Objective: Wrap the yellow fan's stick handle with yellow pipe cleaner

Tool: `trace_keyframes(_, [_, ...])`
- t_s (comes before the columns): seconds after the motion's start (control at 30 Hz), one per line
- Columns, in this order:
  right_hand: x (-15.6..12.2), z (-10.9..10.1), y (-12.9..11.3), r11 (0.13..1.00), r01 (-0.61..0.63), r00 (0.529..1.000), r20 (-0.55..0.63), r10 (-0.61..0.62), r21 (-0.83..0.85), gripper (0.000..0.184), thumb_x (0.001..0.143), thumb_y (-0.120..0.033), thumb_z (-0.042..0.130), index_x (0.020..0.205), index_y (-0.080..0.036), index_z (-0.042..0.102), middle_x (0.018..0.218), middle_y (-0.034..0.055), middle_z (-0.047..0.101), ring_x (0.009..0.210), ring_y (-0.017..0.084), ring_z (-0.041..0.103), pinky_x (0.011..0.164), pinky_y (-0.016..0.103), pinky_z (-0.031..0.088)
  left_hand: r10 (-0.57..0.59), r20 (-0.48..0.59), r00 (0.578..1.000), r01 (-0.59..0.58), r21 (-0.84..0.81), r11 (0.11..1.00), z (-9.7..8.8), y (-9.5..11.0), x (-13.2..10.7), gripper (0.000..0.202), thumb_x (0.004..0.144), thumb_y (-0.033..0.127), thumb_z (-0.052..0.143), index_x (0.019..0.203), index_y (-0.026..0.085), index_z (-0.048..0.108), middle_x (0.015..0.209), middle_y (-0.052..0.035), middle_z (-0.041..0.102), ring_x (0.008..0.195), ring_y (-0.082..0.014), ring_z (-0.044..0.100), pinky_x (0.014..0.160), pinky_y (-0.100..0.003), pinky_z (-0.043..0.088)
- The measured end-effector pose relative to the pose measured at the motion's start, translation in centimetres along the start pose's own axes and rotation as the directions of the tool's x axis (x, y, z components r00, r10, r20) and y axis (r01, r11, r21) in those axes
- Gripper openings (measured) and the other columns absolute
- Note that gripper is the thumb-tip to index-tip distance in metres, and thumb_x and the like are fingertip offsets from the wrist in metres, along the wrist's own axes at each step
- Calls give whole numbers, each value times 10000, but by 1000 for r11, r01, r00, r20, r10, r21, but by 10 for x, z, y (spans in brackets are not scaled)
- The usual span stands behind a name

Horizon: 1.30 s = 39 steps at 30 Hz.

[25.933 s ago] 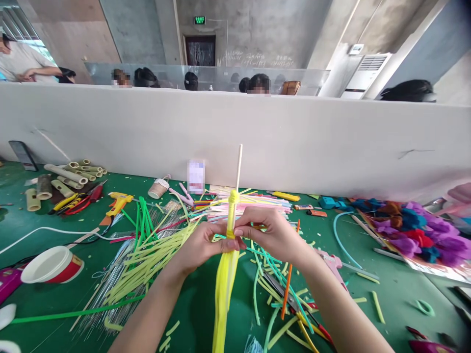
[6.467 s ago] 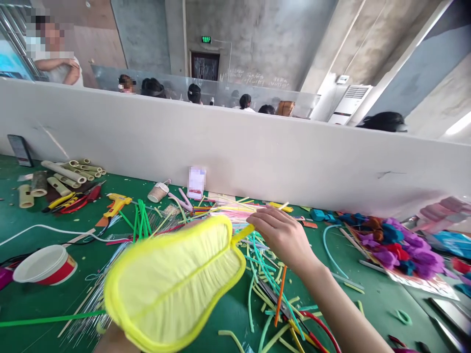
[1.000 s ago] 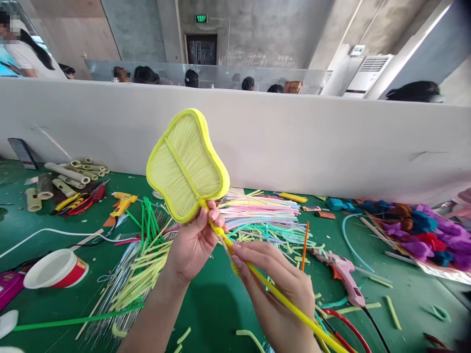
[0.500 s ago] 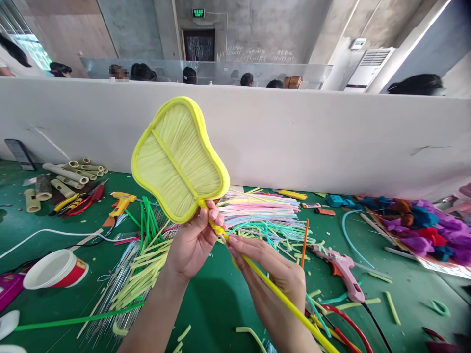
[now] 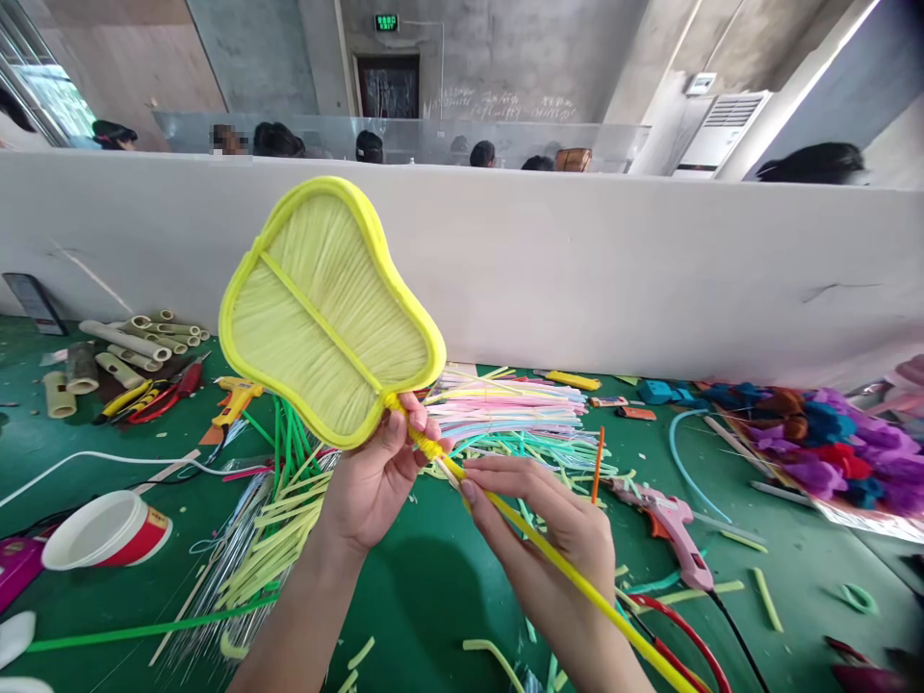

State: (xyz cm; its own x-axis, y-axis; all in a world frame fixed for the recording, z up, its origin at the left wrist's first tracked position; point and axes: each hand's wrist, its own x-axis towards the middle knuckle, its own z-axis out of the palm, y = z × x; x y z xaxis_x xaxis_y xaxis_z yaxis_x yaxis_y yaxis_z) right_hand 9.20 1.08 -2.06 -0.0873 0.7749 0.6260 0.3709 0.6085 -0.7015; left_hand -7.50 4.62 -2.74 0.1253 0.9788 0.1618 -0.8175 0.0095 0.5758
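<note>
A yellow hand fan (image 5: 324, 318) with a puffy rim and a central rib is raised above the table, its face tilted toward me. My left hand (image 5: 382, 472) pinches the fan's neck, where yellow strip is wound around the handle. Farther down, my right hand (image 5: 549, 539) has its thumb and fingers closed on a long yellow strip (image 5: 584, 587) that runs from the winding to the lower right. A short pale piece of the handle shows between the two hands.
On the green table (image 5: 425, 597) lie pink strips (image 5: 505, 404), pale yellow strips (image 5: 267, 549), a pink glue gun (image 5: 675, 529), a yellow glue gun (image 5: 235, 399), a paper bowl (image 5: 108, 529), bamboo pieces (image 5: 137, 342) and purple bundles (image 5: 830, 462). Behind stands a white partition (image 5: 577, 269).
The fan has swung left and come closer, looking larger and tilted more. My right hand has slid slightly right along the yellow strip, exposing more of the pale handle.
</note>
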Motion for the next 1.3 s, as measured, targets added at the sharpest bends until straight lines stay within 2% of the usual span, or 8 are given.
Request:
trace_keyframes(0.37, [-1,10,0,979,-106,994,1,107,177,124,842,-131,710,875,-234,768,892,20,809,786,167,774,766,246,628,56,-28,998,-55,27,998,1,2,-2,143,796,221,810,880,182,700,785,43,640,808,-88,709,904,-276,621])
trace_keyframes(0.47, [6,-7,8,986,-91,981,180,65,138,177,839,-186,733,999,-252,767,1000,43,797,927,207,762,854,311,618,40,-16,999,-39,51,998,-2,5,-2,127,806,217,799,890,178,711,790,40,652,810,-94,709,904,-282,622])
trace_keyframes(0.57, [20,-40,23,996,-79,860,503,90,-43,357,827,-245,760,1180,-285,725,1205,66,740,1088,252,711,909,360,598,27,-4,1000,-27,103,994,-4,10,-3,90,827,225,777,886,184,724,793,36,654,837,-115,716,881,-294,633])
trace_keyframes(0.7, [37,-65,26,987,-116,976,172,134,-115,163,899,-286,685,1038,-255,764,1002,62,774,909,223,729,776,333,601,19,16,1000,-22,192,981,-4,17,-6,80,826,260,773,859,196,737,780,13,641,943,-188,719,797,-292,650])
trace_keyframes(0.83, [38,-36,3,999,-32,955,294,25,17,81,849,-247,752,922,-251,788,897,27,769,813,175,722,721,275,588,57,21,998,-60,319,946,-4,20,-10,88,876,265,715,856,185,746,788,-16,628,1010,-206,681,803,-261,621])
trace_keyframes(1.0, [26,8,-12,996,-20,975,222,1,83,121,811,-198,779,932,-200,779,893,41,761,792,167,714,697,275,576,150,43,988,-154,420,895,-3,21,-12,105,901,259,677,854,194,744,816,-26,612,1011,-199,634,791,-248,589])
trace_keyframes(1.13, [24,15,-9,994,-78,978,202,60,80,65,818,-168,761,875,-199,768,835,28,752,724,152,693,667,275,550,137,58,989,-148,449,881,0,22,-12,146,882,311,701,820,186,747,799,-30,609,953,-188,623,779,-235,561])
trace_keyframes(1.3, [29,13,-9,978,-167,943,310,122,125,44,853,-169,722,853,-208,742,828,11,734,729,144,676,692,270,537,130,48,990,-138,465,875,0,23,-11,160,861,325,727,800,180,753,753,-25,619,905,-174,623,830,-228,521])
